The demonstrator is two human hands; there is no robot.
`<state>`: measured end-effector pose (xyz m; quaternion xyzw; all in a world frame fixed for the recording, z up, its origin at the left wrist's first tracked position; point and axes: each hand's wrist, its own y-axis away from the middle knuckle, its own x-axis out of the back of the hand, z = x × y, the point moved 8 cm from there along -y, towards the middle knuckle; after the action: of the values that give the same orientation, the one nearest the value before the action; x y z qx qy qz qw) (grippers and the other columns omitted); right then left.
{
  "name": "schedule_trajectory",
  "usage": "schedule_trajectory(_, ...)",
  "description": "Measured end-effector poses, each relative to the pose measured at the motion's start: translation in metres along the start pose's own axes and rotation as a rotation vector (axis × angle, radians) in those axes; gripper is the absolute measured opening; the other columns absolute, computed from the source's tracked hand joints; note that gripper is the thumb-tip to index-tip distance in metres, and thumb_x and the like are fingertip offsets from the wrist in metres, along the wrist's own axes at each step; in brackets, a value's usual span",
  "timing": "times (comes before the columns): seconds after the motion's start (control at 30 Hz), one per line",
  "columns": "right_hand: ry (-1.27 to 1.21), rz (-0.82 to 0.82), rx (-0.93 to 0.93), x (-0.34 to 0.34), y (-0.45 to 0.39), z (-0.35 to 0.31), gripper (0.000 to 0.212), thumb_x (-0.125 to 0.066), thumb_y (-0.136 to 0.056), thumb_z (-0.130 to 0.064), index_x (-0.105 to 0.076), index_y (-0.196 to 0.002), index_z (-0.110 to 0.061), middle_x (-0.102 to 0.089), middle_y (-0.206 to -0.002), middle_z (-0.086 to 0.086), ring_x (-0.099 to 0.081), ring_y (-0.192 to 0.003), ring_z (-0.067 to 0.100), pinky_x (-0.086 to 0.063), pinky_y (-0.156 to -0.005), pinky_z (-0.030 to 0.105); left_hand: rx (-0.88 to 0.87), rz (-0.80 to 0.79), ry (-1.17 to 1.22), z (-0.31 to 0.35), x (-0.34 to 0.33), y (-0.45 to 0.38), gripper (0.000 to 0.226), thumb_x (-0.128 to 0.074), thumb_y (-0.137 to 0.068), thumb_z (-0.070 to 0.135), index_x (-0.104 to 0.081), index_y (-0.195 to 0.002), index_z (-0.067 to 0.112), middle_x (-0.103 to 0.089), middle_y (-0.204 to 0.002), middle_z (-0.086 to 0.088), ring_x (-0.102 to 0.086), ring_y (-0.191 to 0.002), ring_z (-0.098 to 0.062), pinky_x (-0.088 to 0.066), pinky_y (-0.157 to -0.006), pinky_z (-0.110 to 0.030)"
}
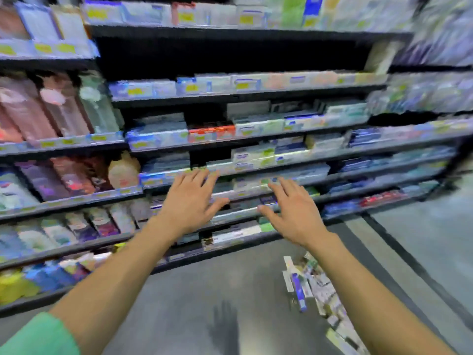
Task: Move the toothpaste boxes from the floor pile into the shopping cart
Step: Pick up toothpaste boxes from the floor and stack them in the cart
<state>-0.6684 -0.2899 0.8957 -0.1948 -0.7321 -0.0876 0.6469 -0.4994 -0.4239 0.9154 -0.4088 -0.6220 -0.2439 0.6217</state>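
While both hands reached forward at shelf height, neither held anything: the left hand point(190, 201) and the right hand point(290, 210) were palm-down with fingers spread and relaxed, hovering in front of the store shelves point(245, 142) stocked with blurred boxes and bottles. A green sleeve point(38, 336) covered the left upper arm at the lower left corner. The toothpaste boxes point(311, 285) lay in a loose pile on the grey floor point(204, 290) below the right forearm, partly hidden by it, near the foot of the shelving. Motion blur smeared the whole view, so labels could not be read.
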Motion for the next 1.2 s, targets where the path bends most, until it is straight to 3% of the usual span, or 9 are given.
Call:
schedule_trajectory(0.2, 0.017, -0.041, -0.336, -0.017, 0.041, 0.153, 0.097, -0.009, -0.081, -0.078, -0.036, -0.154, -0.021, -0.031, -0.163, 0.012, -0.029, -0.149, 0.031, -0.028, -0.120, 0.046, -0.278, -0.068, 0.080, 0.122, -0.057, -0.098, 0.095, -0.003, -0.091, 0.075, -0.044, -0.150, 0.014, -0.053, -0.148, -0.013, -0.050, -0.134, -0.033, -0.039, -0.109, -0.049)
schedule_trajectory(0.4, 0.010, -0.090, -0.616, -0.057, 0.059, 0.241, 0.089, -0.015, -0.088, -0.078, -0.036, -0.153, -0.022, -0.032, -0.162, 0.009, -0.030, -0.148, 0.029, -0.028, -0.120, 0.046, -0.519, -0.129, 0.146, 0.204, -0.125, -0.181, 0.092, -0.007, -0.088, 0.074, -0.040, -0.153, 0.016, -0.048, -0.151, -0.010, -0.046, -0.137, -0.032, -0.036, -0.111, -0.046)
schedule_trajectory(0.53, -0.013, -0.086, -0.764, -0.086, 0.045, 0.279, 0.070, -0.042, -0.098, -0.064, -0.037, -0.154, -0.020, -0.031, -0.162, 0.012, -0.028, -0.149, 0.030, -0.025, -0.122, 0.045, -0.657, -0.199, 0.171, 0.236, -0.189, -0.242, 0.090, -0.013, -0.091, 0.073, -0.047, -0.148, 0.013, -0.053, -0.148, -0.012, -0.050, -0.134, -0.032, -0.041, -0.108, -0.049)
schedule_trajectory(0.6, -0.026, -0.106, -0.842, -0.104, 0.036, 0.295, 0.068, -0.044, -0.099, -0.061, -0.036, -0.154, -0.021, -0.030, -0.163, 0.011, -0.028, -0.150, 0.030, -0.024, -0.122, 0.044, -0.715, -0.237, 0.168, 0.248, -0.221, -0.269, 0.090, -0.014, -0.091, 0.073, -0.051, -0.146, 0.012, -0.056, -0.145, -0.015, -0.054, -0.131, -0.033, -0.043, -0.107, -0.049)
schedule_trajectory(0.7, -0.043, -0.154, -0.952, -0.141, 0.027, 0.315, 0.075, -0.035, -0.094, -0.067, -0.040, -0.152, -0.020, -0.035, -0.161, 0.011, -0.033, -0.147, 0.031, -0.027, -0.121, 0.044, -0.809, -0.281, 0.138, 0.264, -0.264, -0.303, 0.093, -0.007, -0.088, 0.073, -0.043, -0.151, 0.013, -0.049, -0.151, -0.012, -0.048, -0.137, -0.031, -0.039, -0.110, -0.048)
schedule_trajectory(0.8, -0.062, -0.182, -1.029, -0.183, 0.023, 0.334, 0.085, -0.024, -0.088, -0.071, -0.046, -0.148, -0.016, -0.042, -0.156, 0.013, -0.038, -0.144, 0.032, -0.029, -0.118, 0.044, -0.846, -0.305, 0.163, 0.276, -0.313, -0.329, 0.087, -0.015, -0.090, 0.069, -0.049, -0.146, 0.011, -0.054, -0.145, -0.014, -0.052, -0.133, -0.032, -0.041, -0.106, -0.049)
schedule_trajectory(0.87, -0.088, -0.213, -1.068, -0.217, 0.021, 0.348, 0.080, -0.031, -0.090, -0.069, -0.045, -0.149, -0.017, -0.041, -0.157, 0.011, -0.038, -0.144, 0.031, -0.028, -0.117, 0.042, -0.875, -0.350, 0.167, 0.286, -0.357, -0.337, 0.083, -0.022, -0.091, 0.067, -0.055, -0.141, 0.010, -0.059, -0.140, -0.015, -0.057, -0.127, -0.033, -0.046, -0.102, -0.049)
schedule_trajectory(1.03, -0.143, -0.272, -1.088, -0.351, 0.020, 0.394, 0.092, -0.017, -0.082, -0.073, -0.045, -0.149, -0.016, -0.045, -0.155, 0.011, -0.042, -0.141, 0.032, -0.032, -0.117, 0.043, -0.940, -0.411, 0.269, 0.323, -0.499, -0.330, 0.065, -0.042, -0.093, 0.061, -0.063, -0.123, 0.007, -0.069, -0.115, -0.015, -0.066, -0.102, -0.035, -0.052, -0.088, -0.045)
schedule_trajectory(1.2, -0.213, -0.331, -1.063, -0.547, 0.032, 0.434, 0.086, -0.023, -0.083, -0.068, -0.051, -0.142, -0.013, -0.056, -0.141, 0.012, -0.053, -0.128, 0.035, -0.043, -0.108, 0.042, -0.968, -0.442, 0.335, 0.369, -0.690, -0.290, 0.071, -0.030, -0.097, 0.063, -0.061, -0.131, 0.009, -0.064, -0.130, -0.014, -0.061, -0.117, -0.035, -0.048, -0.100, -0.048)
